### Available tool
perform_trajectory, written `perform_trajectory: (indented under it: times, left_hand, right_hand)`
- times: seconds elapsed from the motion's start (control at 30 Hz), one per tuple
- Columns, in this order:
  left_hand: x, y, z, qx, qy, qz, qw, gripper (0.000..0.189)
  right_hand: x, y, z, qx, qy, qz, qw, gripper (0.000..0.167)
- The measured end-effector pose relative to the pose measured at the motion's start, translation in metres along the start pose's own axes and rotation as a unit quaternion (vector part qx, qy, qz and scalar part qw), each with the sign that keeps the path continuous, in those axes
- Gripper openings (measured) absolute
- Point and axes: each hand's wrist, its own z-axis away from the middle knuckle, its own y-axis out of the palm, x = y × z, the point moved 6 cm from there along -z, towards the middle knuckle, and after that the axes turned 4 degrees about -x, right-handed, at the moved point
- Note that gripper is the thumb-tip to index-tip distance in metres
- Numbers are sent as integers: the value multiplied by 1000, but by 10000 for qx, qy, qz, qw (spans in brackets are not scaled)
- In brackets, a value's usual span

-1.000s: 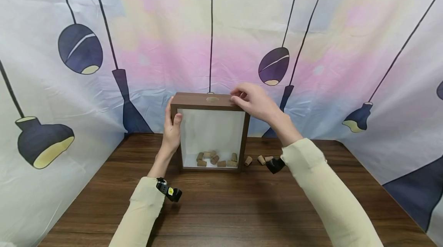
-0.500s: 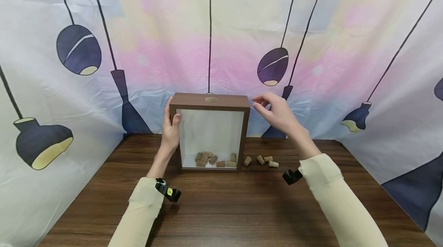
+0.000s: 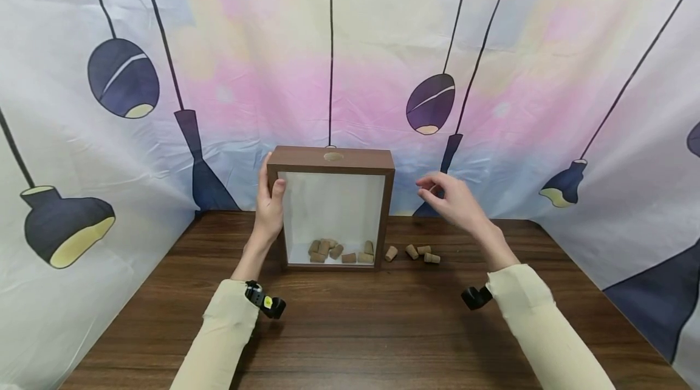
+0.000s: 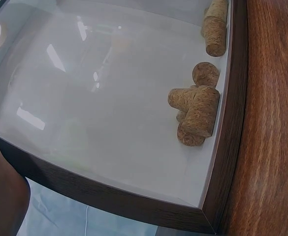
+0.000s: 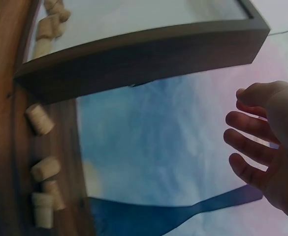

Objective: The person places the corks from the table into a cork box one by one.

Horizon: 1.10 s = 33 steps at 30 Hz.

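Note:
A brown wooden shadow box (image 3: 361, 159) with a clear front stands upright on the table. My left hand (image 3: 268, 211) grips its left side, thumb on the front edge and fingers hidden behind. Several wine corks (image 3: 349, 258) lie along the bottom inside; the left wrist view shows some of these corks (image 4: 203, 110) piled on each other. A round hole (image 3: 333, 157) pierces the top. To the right of the box, my right hand (image 3: 454, 200) hovers in the air with loosely bent fingers, holding nothing. Below it, several loose corks (image 3: 412, 251) lie on the table.
The dark wood-grain table (image 3: 350, 329) extends in front of the box. Behind it hangs a pastel cloth backdrop (image 3: 262, 74) printed with dark lamps. Each wrist carries a small black camera (image 3: 476, 297).
My right hand has moved from the box top out to the right and down. Inside the box, corks at the left of the pile have shifted slightly. My left hand keeps its hold.

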Motion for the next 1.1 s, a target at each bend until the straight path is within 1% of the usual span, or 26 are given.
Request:
perform_trajectory:
  times: [0.17,0.33,0.43,0.6,0.7,0.87,0.97,1.1]
  left_hand:
    - [0,0,0,28,-23,14,10000,70]
    - [1,1,0,22,-32,46,10000,70]
    - [1,1,1,21,-42,78,10000,70]
    - [1,1,1,12,-113,73,9999,71]
    - [1,0,1,-2,-141,85,9999,72]
    - [2,-1,2,-21,-185,136,9997,73]
    - [2,-1,2,-34,-200,152,9997,75]
    - [1,0,1,-26,-174,168,9997,74]
  right_hand:
    - [-25,18,13,260,124,34,9996,22]
    - [-55,39,32,615,359,-47,9974,21]
    - [-68,47,42,783,518,-85,9955,21]
    - [-83,56,56,899,787,-100,9928,21]
    - [-89,62,63,927,876,-171,9917,22]
    - [-96,71,73,963,901,-315,9908,24]
    - [-100,75,79,975,994,-376,9895,24]
    - [-105,79,87,1017,1226,-418,9863,22]
